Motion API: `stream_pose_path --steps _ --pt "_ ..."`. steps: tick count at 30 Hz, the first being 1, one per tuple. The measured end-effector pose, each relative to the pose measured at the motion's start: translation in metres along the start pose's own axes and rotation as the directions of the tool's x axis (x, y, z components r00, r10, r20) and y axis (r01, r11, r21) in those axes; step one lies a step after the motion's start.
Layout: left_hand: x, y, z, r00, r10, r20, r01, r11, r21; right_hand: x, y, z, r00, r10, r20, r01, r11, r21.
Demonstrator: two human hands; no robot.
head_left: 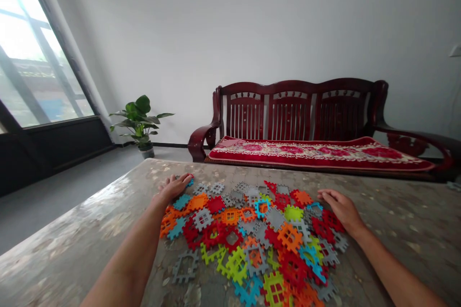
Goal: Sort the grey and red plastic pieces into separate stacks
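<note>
Many flat plastic pieces with toothed edges, in red, orange, green, blue and grey, lie heaped on the patterned tabletop (pixel 118 216). At the heap's far left corner, my left hand (pixel 175 186) rests with its fingers spread, over or beside a small blue piece and a red one. My right hand (pixel 338 206) is at the right edge of the heap, near an orange piece (pixel 302 197) and a red piece (pixel 333 220). Its fingers are curled together, and whatever they hold, if anything, is hidden. A grey square frame piece (pixel 186 266) lies at the heap's near left.
Behind the table stands a dark red wooden bench (pixel 288 87) with a red floral cushion (pixel 324 151). A potted plant (pixel 142 120) is on the floor at the back left, near a large window (pixel 43 48).
</note>
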State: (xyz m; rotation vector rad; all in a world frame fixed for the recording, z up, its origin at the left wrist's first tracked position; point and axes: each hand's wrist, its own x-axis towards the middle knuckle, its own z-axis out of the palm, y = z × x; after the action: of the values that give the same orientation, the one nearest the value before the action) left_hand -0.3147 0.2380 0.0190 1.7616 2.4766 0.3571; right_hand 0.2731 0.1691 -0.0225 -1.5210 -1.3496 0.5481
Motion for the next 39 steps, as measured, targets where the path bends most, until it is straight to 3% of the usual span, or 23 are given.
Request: stream_pose_path --steps 6,12,16,19,26,33,39 --pt "-0.025 0.043 0.012 0.974 0.205 0.096 -0.203 0.979 -0.038 -0.001 0.001 0.000 1.000 -0.002 0.007 0.002 1.000 0.005" --pt "-0.051 0.076 0.013 0.886 0.438 0.152 -0.429 0.899 -0.091 -0.003 0.002 0.000 0.999 -0.032 0.004 0.032 0.999 0.011" --pt "-0.070 0.097 0.011 0.829 0.528 0.185 -0.513 0.849 -0.122 -0.003 0.003 -0.001 0.999 -0.028 0.024 0.027 0.999 0.025" --pt "-0.084 0.107 0.008 0.828 0.527 0.191 -0.510 0.850 -0.132 -0.004 0.003 -0.001 0.999 -0.020 0.048 0.017 0.997 0.073" --pt "-0.095 0.111 -0.001 0.888 0.387 0.247 -0.371 0.922 -0.111 -0.025 -0.002 -0.002 0.996 -0.050 0.068 0.041 0.991 0.127" --pt "-0.095 0.124 -0.010 0.857 0.387 0.341 -0.365 0.922 -0.128 -0.032 -0.002 -0.004 1.000 -0.019 -0.002 0.019 0.990 0.141" --pt "-0.090 0.129 -0.003 0.848 0.381 0.369 -0.331 0.924 -0.193 -0.030 -0.001 -0.003 1.000 -0.027 0.009 0.026 0.996 0.089"
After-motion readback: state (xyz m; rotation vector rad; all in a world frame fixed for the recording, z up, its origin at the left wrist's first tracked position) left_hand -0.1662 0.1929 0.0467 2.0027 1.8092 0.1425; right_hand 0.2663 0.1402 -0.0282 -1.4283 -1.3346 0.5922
